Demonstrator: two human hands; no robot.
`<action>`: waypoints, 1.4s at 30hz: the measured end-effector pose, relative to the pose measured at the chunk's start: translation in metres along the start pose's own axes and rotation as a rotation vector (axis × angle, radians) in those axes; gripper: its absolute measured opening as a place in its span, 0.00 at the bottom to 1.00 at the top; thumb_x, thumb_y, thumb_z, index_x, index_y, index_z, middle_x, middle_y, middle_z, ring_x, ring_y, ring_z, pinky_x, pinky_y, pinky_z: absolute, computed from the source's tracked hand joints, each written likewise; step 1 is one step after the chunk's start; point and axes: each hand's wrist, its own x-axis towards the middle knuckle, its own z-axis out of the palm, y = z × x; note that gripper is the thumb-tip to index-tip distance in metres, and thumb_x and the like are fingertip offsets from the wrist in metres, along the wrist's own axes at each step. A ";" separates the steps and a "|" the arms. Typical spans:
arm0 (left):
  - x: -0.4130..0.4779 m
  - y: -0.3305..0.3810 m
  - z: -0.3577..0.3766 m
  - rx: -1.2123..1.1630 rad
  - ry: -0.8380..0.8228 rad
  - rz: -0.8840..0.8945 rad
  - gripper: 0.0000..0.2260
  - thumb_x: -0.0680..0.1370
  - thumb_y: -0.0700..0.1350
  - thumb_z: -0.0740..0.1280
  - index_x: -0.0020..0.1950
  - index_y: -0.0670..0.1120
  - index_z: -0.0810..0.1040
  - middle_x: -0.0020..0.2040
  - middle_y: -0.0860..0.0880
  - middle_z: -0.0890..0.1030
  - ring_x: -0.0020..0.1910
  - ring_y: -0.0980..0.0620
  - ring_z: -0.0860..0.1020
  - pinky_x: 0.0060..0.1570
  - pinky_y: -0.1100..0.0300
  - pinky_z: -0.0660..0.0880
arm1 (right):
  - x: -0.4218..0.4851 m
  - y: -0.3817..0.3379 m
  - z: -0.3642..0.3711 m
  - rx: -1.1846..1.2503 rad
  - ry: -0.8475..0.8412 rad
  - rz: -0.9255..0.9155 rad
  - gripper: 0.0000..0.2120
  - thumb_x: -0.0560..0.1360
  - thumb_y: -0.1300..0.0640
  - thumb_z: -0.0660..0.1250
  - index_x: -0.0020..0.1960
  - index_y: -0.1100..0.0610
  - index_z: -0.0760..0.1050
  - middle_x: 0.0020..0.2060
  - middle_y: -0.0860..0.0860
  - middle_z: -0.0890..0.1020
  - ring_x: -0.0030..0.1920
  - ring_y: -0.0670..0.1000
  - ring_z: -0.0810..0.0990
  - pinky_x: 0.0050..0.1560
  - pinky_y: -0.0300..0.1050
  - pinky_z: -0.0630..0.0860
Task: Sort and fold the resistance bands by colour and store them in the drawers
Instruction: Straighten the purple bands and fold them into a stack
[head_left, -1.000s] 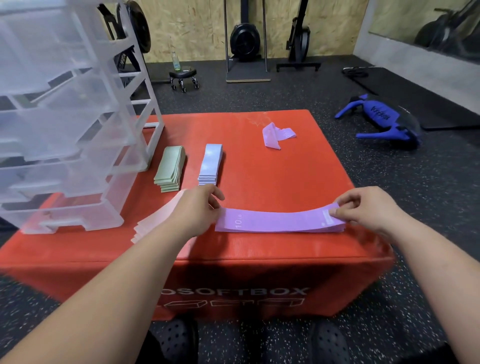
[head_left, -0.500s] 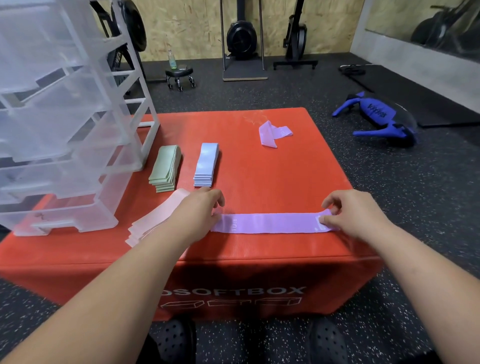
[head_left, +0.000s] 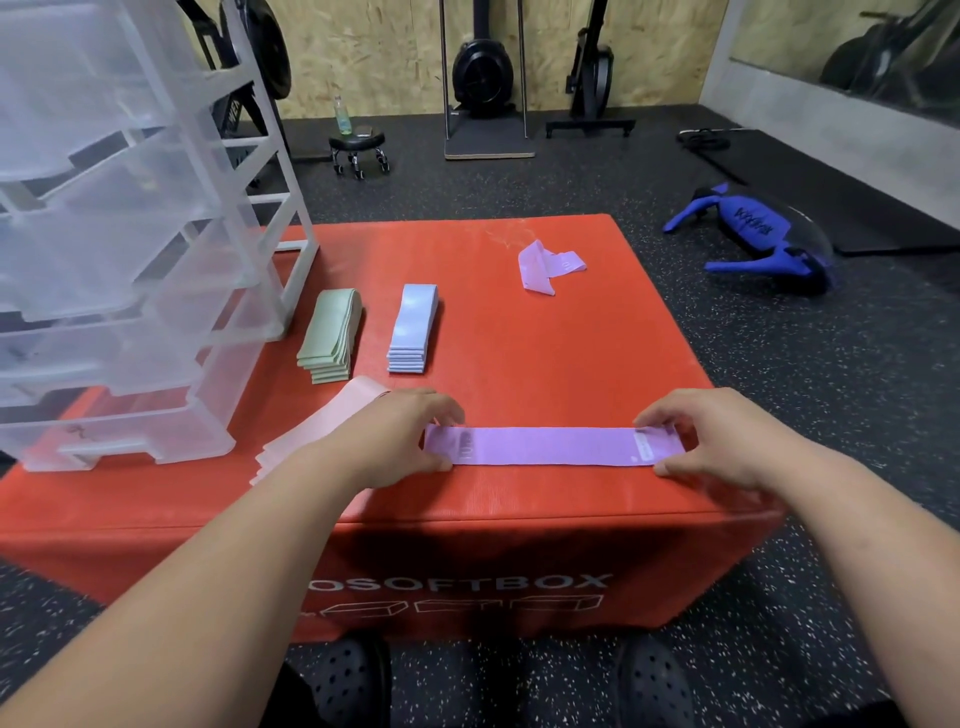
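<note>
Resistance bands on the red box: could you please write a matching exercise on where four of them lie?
1. green stack
2. blue stack
3. pink stack
4. flat purple band

A. ends held by left hand and right hand
B. partly under the left forearm
C. directly left of the blue stack
D. directly right of the green stack

Pairs: 1-C, 2-D, 3-B, 4-A

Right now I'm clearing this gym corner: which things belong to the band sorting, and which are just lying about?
Job: flat purple band, held at its ends by left hand and right hand; crumpled purple band; green stack; blue stack; pink stack; drawers; red box.
Lying about: blue bag, stool, bottle, black mat.
</note>
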 end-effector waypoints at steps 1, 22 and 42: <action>0.000 0.000 -0.001 0.001 0.005 0.007 0.23 0.72 0.57 0.79 0.65 0.58 0.80 0.59 0.60 0.82 0.57 0.60 0.81 0.46 0.74 0.64 | 0.000 0.000 0.000 -0.002 0.003 -0.001 0.26 0.63 0.54 0.85 0.58 0.42 0.83 0.51 0.37 0.83 0.50 0.39 0.79 0.52 0.31 0.71; 0.088 0.004 0.030 -0.211 -0.012 -0.061 0.26 0.76 0.56 0.76 0.73 0.53 0.75 0.64 0.51 0.75 0.65 0.48 0.74 0.67 0.52 0.72 | 0.115 -0.040 0.029 0.043 0.132 0.009 0.26 0.75 0.38 0.73 0.70 0.44 0.76 0.69 0.48 0.75 0.70 0.53 0.74 0.73 0.52 0.69; 0.142 -0.009 0.046 -0.227 0.077 -0.101 0.17 0.78 0.60 0.70 0.66 0.58 0.77 0.56 0.55 0.76 0.58 0.48 0.74 0.61 0.47 0.74 | 0.251 -0.026 0.020 -0.260 0.197 -0.046 0.18 0.81 0.41 0.63 0.66 0.49 0.79 0.65 0.47 0.79 0.68 0.54 0.72 0.65 0.54 0.73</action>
